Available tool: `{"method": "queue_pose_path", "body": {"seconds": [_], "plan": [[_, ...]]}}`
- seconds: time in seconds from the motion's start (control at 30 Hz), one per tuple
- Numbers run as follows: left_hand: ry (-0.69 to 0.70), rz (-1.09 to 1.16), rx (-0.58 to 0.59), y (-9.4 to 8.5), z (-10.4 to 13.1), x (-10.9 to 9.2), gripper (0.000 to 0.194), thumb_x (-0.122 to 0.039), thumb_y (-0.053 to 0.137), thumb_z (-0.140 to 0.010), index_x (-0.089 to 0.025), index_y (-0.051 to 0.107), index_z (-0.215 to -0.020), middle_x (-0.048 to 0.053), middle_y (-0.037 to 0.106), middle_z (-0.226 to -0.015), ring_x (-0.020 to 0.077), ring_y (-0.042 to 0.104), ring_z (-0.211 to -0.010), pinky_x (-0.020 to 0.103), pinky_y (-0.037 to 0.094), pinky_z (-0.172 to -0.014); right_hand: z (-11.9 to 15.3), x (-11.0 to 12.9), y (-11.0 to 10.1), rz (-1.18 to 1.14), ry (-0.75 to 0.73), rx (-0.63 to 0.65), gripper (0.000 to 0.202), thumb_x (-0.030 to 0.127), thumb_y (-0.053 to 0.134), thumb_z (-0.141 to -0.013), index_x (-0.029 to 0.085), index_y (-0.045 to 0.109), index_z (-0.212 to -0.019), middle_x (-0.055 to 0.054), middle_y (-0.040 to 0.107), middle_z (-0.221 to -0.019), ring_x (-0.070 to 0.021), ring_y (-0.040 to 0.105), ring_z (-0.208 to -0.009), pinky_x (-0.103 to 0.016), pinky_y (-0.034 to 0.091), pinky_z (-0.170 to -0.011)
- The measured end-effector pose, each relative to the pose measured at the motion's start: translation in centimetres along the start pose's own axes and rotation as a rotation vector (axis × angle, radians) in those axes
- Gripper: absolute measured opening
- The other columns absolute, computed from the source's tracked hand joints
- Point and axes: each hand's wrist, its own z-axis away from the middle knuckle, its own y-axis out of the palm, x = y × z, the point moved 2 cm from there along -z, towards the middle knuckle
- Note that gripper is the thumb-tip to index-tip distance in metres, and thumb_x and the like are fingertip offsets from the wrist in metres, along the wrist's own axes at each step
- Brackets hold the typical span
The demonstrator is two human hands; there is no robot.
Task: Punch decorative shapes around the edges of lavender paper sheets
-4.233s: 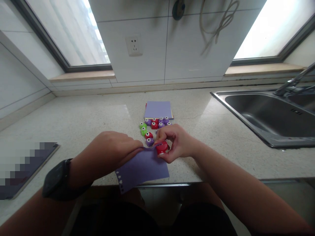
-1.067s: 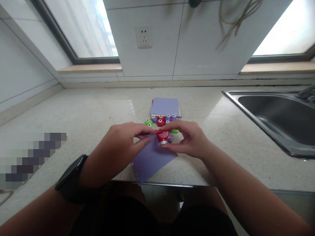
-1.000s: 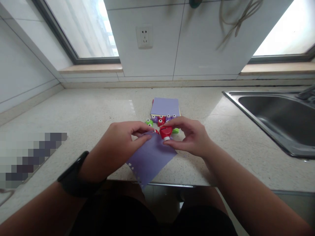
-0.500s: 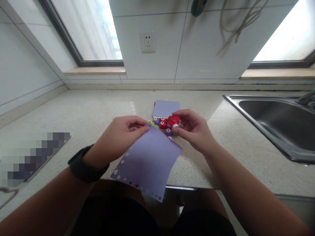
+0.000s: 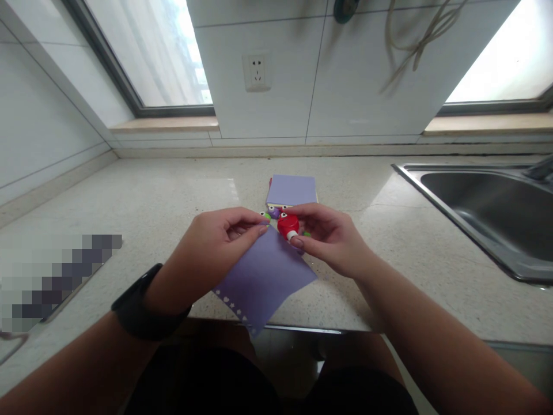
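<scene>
My left hand (image 5: 231,237) pinches the upper corner of a purple sheet of paper (image 5: 268,276). Small flower- and heart-like holes run along the sheet's lower left edge, and its near corner hangs over the counter edge. Between the thumb and fingers of my right hand (image 5: 330,236) is a red craft paper punch (image 5: 287,226) with a white part at its lower end. The punch is close to the sheet's upper edge; whether they touch I cannot tell. Just behind my hands sit several small punches with eye-like dots, among them a purple punch (image 5: 273,213) and a green punch (image 5: 265,217), partly hidden.
A stack of coloured paper (image 5: 292,190) lies beyond the punches on the speckled counter (image 5: 173,184). To the right is a steel sink (image 5: 458,225). A flat, blurred-out device (image 5: 64,276) rests at the left. A wall socket (image 5: 257,70) is behind.
My right hand has carried the red punch left and slightly down, closer to my left hand. The purple sheet has swung, its punched lower corner shifting left and up.
</scene>
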Motion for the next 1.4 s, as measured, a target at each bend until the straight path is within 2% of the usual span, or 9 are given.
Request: {"method": "queue_pose_path", "body": {"seconds": [0.17, 0.63, 0.87, 1.23, 1.4], "plan": [[0.054, -0.080, -0.029, 0.07, 0.36, -0.26, 0.020, -0.039, 0.068, -0.094, -0.029, 0.083, -0.103, 0.002, 0.084, -0.101, 0.0238, 0.078, -0.092, 0.031, 0.062, -0.082, 0.18, 0.20, 0.09, 0.034, -0.021, 0.012, 0.042, 0.035, 0.086, -0.085, 0.024, 0.075, -0.124, -0.010, 0.077, -0.120, -0.0235, 0.072, -0.111, -0.040, 0.060, -0.099], [0.085, -0.100, -0.014, 0.22, 0.45, -0.37, 0.021, -0.038, 0.066, -0.095, -0.029, 0.084, -0.103, 0.002, 0.084, -0.100, 0.0223, 0.078, -0.090, 0.028, 0.061, -0.078, 0.28, -0.15, 0.39, 0.053, -0.018, 0.046, 0.044, 0.035, 0.086, -0.085, 0.024, 0.072, -0.125, -0.009, 0.076, -0.116, -0.0217, 0.072, -0.106, -0.038, 0.059, -0.098], [0.084, -0.133, -0.037, 0.14, 0.45, -0.34, 0.021, -0.039, 0.067, -0.095, -0.029, 0.084, -0.103, 0.001, 0.084, -0.100, 0.0230, 0.078, -0.091, 0.030, 0.060, -0.080, 0.10, -0.02, 0.02, 0.001, -0.045, -0.015, 0.040, 0.032, 0.087, -0.084, 0.024, 0.072, -0.121, -0.009, 0.076, -0.116, -0.0214, 0.073, -0.106, -0.037, 0.060, -0.096], [0.077, -0.126, -0.029, 0.22, 0.55, -0.48, 0.022, -0.040, 0.066, -0.096, -0.030, 0.084, -0.104, 0.000, 0.084, -0.099, 0.0218, 0.077, -0.089, 0.028, 0.059, -0.077, 0.36, -0.38, 0.25, 0.122, -0.045, 0.052, 0.042, 0.036, 0.086, -0.085, 0.026, 0.071, -0.123, -0.008, 0.074, -0.120, -0.0229, 0.071, -0.111, -0.040, 0.058, -0.100], [0.117, -0.140, -0.025, 0.12, 0.64, -0.66, 0.020, -0.038, 0.067, -0.096, -0.030, 0.083, -0.105, 0.001, 0.083, -0.100, 0.0211, 0.076, -0.089, 0.029, 0.059, -0.082, 0.38, -0.70, 0.34, 0.084, -0.044, 0.060, 0.047, 0.035, 0.089, -0.082, 0.025, 0.069, -0.124, -0.008, 0.073, -0.120, -0.0217, 0.070, -0.109, -0.038, 0.057, -0.100]]}}
